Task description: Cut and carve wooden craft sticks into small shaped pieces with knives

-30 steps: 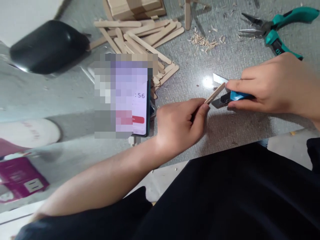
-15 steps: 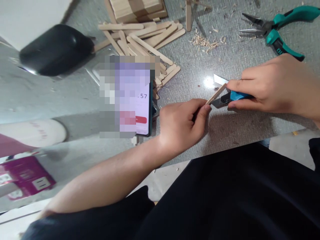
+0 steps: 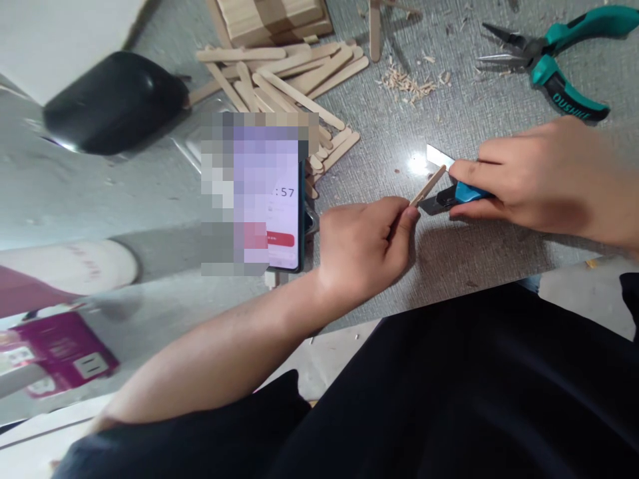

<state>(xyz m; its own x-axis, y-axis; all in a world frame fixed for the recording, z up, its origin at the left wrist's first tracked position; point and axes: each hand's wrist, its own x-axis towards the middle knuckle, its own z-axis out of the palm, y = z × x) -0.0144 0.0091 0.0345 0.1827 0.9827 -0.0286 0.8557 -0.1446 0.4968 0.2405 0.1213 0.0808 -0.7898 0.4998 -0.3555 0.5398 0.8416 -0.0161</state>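
My left hand (image 3: 364, 246) is closed, pinching a wooden craft stick (image 3: 428, 186) between thumb and forefinger. The stick slants up and right from the fingertips, just above the table. My right hand (image 3: 524, 169) is closed round the blue handle of a utility knife (image 3: 472, 192). Its dark blade end lies under the stick, close to my left thumb; whether the edge touches the wood I cannot tell. Beyond my right forefinger shows a shiny metal strip (image 3: 439, 156); what it belongs to is hidden.
Loose craft sticks (image 3: 279, 73) lie heaped beyond a phone (image 3: 284, 213) at my left. Wood shavings (image 3: 409, 83) are scattered ahead. Green-handled pliers (image 3: 544, 63) rest at the far right. A dark rounded object (image 3: 120, 100) and a purple box (image 3: 64, 352) are on the left.
My right hand has shifted slightly left with the utility knife, and its forefinger no longer covers the stick's far tip. My left hand has stayed almost in place.
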